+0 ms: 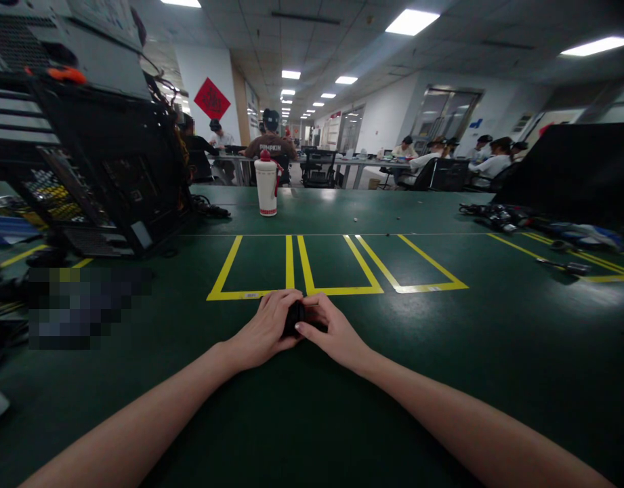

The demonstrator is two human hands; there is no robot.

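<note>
Between my two hands is a small black rounded object, mostly covered by fingers, so its kind does not show. My left hand wraps it from the left, fingers curled over its top. From the right, my right hand grips it with the thumb on the near side and the fingers behind. Both hands are low over the green table, just in front of the yellow tape outlines.
A white bottle with a red lid stands beyond the tape. An open black computer case rises at the left. Cables and small parts lie at the right near a black panel. Several people sit at desks farther back.
</note>
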